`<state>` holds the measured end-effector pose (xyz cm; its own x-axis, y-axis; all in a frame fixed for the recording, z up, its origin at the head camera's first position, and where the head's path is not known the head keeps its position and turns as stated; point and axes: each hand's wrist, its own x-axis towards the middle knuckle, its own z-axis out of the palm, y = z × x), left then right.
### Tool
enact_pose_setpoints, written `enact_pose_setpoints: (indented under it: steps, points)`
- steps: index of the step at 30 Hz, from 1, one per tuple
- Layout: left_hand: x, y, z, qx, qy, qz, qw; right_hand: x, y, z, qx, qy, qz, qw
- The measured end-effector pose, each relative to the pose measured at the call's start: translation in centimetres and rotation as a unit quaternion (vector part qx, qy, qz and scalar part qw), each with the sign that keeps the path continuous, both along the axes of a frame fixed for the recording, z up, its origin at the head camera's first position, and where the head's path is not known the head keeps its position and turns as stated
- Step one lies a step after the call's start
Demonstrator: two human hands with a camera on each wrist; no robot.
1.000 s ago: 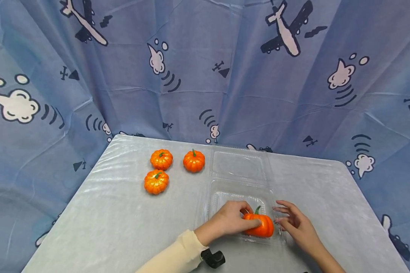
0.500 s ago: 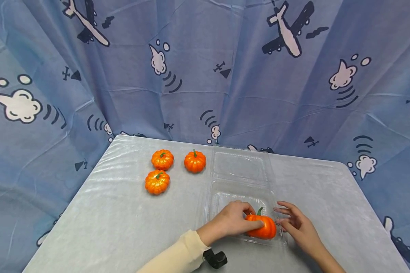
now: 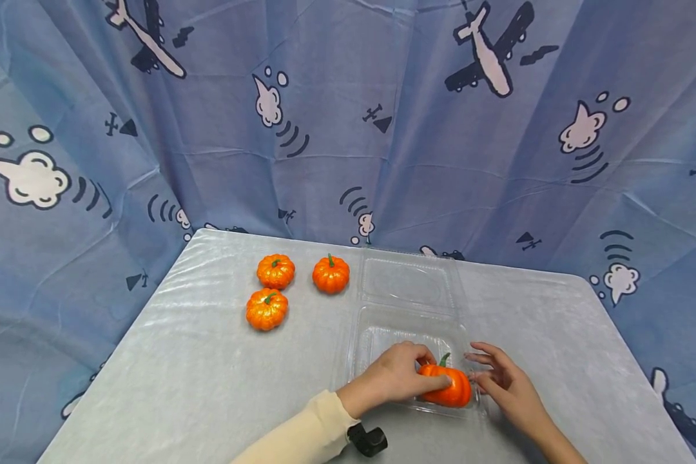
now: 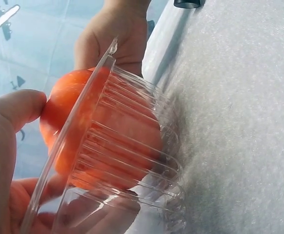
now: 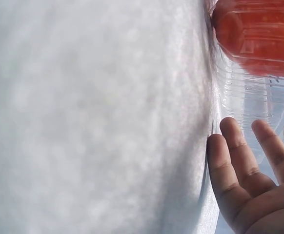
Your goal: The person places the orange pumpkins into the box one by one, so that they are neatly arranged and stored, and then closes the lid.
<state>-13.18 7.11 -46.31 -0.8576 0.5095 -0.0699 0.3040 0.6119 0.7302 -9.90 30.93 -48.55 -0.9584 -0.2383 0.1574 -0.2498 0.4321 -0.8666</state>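
The orange pumpkin (image 3: 457,390) sits in the clear box's (image 3: 377,325) near right corner, gripped by the left hand (image 3: 396,375); the right hand (image 3: 509,386), fingers loosely spread, is by the box's right edge. Only the head view shows the green stem (image 3: 444,359).

- Left-hand grip (image 3: 396,374): holds orange pumpkin (image 3: 457,390) inside clear container (image 3: 385,335).
- Right-hand grip (image 3: 509,390): beside container's right edge; contact unclear.
- Lid (image 3: 407,280): open, flat behind container.
- Three more pumpkins (image 3: 267,310): on grey worktop (image 3: 209,374), left of lid.
- Blue curtain (image 3: 325,154): behind worktop.
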Motion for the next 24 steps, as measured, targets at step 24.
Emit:
enact_pose_setpoints:
  steps: [24]
  points:
    - [0.07, 0.30, 0.16, -0.012, 0.010, -0.005, 0.9999, -0.09, -0.07, 0.14, -0.003, -0.002, 0.003, 1.0000]
